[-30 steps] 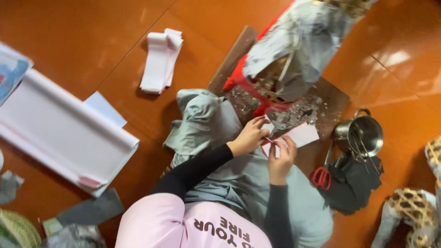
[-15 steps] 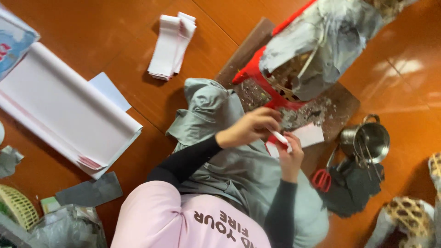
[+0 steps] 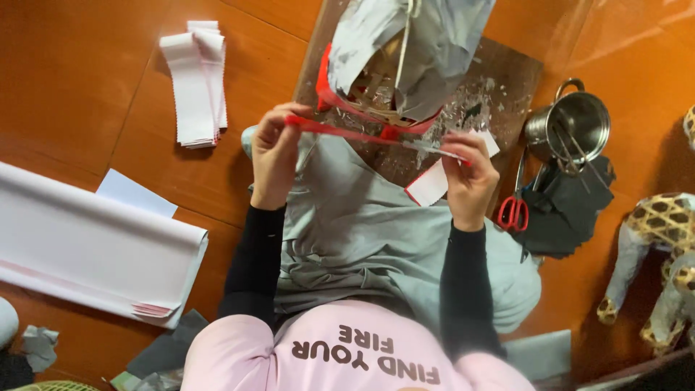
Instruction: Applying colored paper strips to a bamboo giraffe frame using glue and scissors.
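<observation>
My left hand (image 3: 274, 156) pinches one end of a long thin red strip (image 3: 347, 132). My right hand (image 3: 469, 177) pinches the other end, where the strip looks pale. The strip is stretched taut between both hands, above a grey cloth (image 3: 362, 224) on my lap. A small white paper piece (image 3: 428, 185) lies just under my right hand. Right behind the strip, a woven frame with a red rim, partly covered in grey paper (image 3: 413, 51), stands on a wooden board (image 3: 507, 80) littered with scraps.
Red-handled scissors (image 3: 512, 211) and a metal pot (image 3: 575, 123) lie right of the board, on dark grey sheets (image 3: 572, 217). A stack of white strips (image 3: 195, 83) and large folded white sheets (image 3: 87, 253) lie at left. A woven figure (image 3: 659, 253) stands far right.
My hands were close together at the white paper piece; they have since moved apart, drawing the red strip out taut between them. The view has shifted closer.
</observation>
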